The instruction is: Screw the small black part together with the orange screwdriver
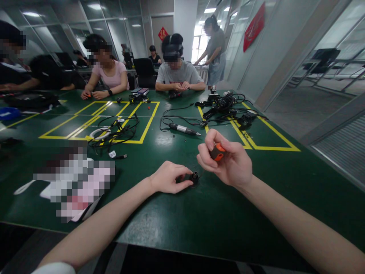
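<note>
My left hand (173, 177) rests on the green table with thumb and fingers closed around a small black cylindrical part (194, 177). That part stands upright, and a metallic ring shows at its top. Raised above the table to the right, my right hand (228, 158) has its fingers curled around a short orange-and-dark-grey block-shaped piece (219, 152). What exactly this piece is, I cannot make out; my fingers cover some of it. A gap separates the two hands. Beyond them lies a pen-shaped electric screwdriver (184, 129) with a cable, a few tiny dark bits close by.
Black cables (225, 106) are heaped at the far right, and another tangle (119, 129) lies left of centre. Yellow tape lines mark the green table (159, 228). Blurred-out items (82, 182) lie at left. Several people sit across the table; another person (216, 49) stands behind.
</note>
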`<action>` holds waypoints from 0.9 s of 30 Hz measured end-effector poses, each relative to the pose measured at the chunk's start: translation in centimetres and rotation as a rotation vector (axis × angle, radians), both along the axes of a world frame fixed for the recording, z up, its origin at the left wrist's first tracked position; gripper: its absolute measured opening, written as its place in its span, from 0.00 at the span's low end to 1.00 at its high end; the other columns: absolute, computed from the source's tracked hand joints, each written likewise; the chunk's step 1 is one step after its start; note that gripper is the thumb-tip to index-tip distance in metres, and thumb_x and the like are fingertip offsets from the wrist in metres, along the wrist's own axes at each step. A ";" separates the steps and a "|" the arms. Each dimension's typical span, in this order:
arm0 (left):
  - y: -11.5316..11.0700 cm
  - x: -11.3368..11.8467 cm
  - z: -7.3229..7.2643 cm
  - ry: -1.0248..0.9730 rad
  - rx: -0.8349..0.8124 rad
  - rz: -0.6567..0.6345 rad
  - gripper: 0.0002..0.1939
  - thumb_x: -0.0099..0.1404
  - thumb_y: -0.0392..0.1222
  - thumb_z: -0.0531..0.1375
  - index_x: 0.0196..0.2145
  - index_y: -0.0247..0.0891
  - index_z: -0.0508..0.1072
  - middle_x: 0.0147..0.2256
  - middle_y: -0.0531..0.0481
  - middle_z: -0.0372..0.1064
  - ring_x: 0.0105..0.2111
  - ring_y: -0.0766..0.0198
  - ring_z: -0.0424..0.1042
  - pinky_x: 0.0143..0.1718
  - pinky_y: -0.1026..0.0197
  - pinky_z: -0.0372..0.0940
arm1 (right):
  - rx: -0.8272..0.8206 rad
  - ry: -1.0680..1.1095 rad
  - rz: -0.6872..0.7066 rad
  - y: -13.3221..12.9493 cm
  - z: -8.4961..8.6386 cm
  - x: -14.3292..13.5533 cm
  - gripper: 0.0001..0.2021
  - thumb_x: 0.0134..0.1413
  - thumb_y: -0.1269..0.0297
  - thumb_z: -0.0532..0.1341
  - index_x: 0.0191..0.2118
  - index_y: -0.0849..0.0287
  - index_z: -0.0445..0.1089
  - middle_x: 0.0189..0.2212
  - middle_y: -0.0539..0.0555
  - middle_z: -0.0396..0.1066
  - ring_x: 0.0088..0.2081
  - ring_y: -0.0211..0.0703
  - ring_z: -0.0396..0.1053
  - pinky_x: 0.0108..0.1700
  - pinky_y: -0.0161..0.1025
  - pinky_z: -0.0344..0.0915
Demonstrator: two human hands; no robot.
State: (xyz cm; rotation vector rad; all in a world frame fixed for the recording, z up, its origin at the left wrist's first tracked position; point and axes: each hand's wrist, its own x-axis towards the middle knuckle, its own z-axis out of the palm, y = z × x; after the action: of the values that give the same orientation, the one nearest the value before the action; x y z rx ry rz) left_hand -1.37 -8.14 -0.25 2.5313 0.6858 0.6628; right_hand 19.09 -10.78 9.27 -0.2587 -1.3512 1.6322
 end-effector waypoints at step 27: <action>-0.1 0.7 0.4 -0.262 -0.753 0.073 0.12 0.59 0.42 0.72 0.36 0.31 0.79 0.24 0.56 0.71 0.23 0.74 0.66 0.27 0.70 0.61 | 0.063 -0.033 -0.023 0.1 0.2 0.1 0.15 0.64 0.52 0.62 0.32 0.55 0.64 0.17 0.42 0.61 0.15 0.33 0.51 0.17 0.31 0.50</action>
State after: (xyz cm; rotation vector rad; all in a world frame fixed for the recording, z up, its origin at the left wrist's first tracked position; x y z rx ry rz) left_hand -0.67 -8.25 0.14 1.7052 0.7565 0.5986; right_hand 19.14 -10.70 9.50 -0.2641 -1.4170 1.5701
